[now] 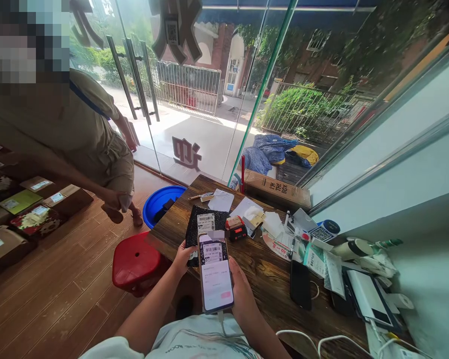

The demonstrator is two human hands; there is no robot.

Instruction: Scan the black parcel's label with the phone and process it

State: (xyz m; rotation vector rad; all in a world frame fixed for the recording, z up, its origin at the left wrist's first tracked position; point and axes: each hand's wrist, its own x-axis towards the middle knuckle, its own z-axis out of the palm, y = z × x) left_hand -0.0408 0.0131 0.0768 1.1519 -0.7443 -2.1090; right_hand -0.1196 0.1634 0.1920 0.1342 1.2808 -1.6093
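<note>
Gripping phone (215, 271), R hand (243, 294); L hand (181, 257) on pkg (194, 224); tub (152, 200): dark item (164, 207).

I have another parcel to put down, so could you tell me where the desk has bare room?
The largest bare wood lies between the right hand holding the phone, the small red device and the dark phone lying flat. A narrower strip runs left of the black parcel along the table edge. The wall side, with papers and cables, is crowded.

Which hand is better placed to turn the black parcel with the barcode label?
Probably left. The left hand rests against the black parcel, while the right hand is wrapped around the phone and has no free grip.
</note>
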